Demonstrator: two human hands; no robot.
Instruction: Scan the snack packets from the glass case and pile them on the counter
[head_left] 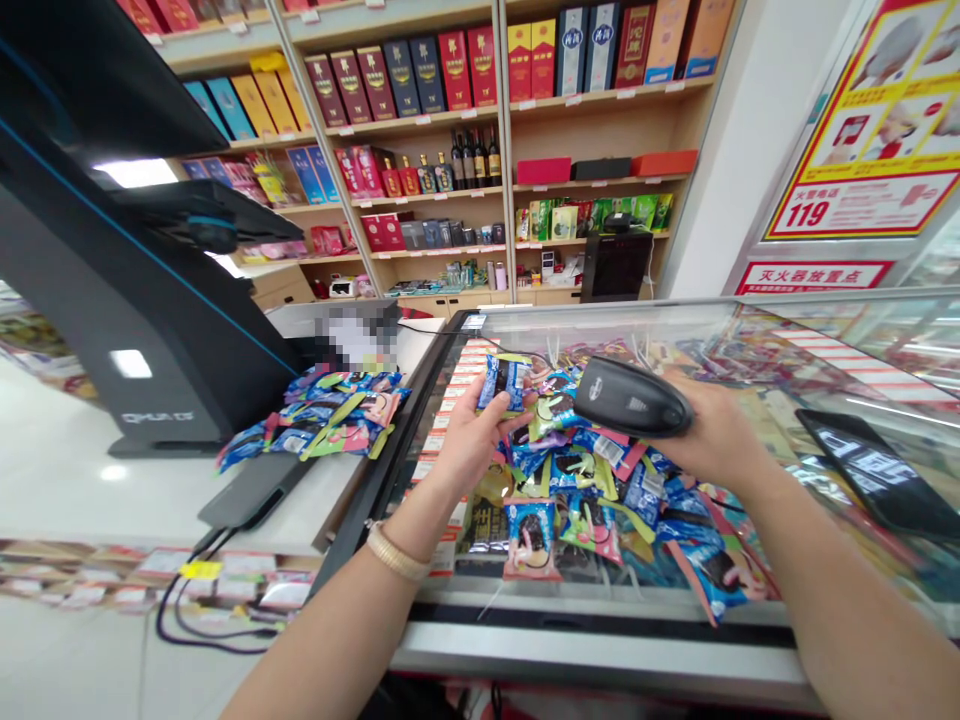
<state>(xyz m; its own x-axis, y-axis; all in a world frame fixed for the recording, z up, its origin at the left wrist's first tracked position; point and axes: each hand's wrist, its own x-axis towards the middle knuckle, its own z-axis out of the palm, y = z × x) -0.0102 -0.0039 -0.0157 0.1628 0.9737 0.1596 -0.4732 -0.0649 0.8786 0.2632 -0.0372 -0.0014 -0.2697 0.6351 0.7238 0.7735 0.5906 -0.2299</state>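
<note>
Between the thumb and fingers of my left hand [484, 425] is a small blue snack packet [505, 380], its pale label side facing up. My right hand [709, 430] grips a black handheld barcode scanner [630, 395], its head pointing left toward that packet. The scanner's handle is hidden in the hand. Beneath both hands, a loose pile of blue, pink and green snack packets [577, 470] lies on the glass counter [600, 590]. To the left, a second heap of similar packets [330, 415] rests on the white counter beside the checkout terminal.
A dark checkout terminal [187, 330] stands at left, with a grey flat device [255, 495] and cables [202, 630] by it. A black phone [877, 470] lies on the glass at right. Shelves of boxed goods [405, 75] fill the back wall.
</note>
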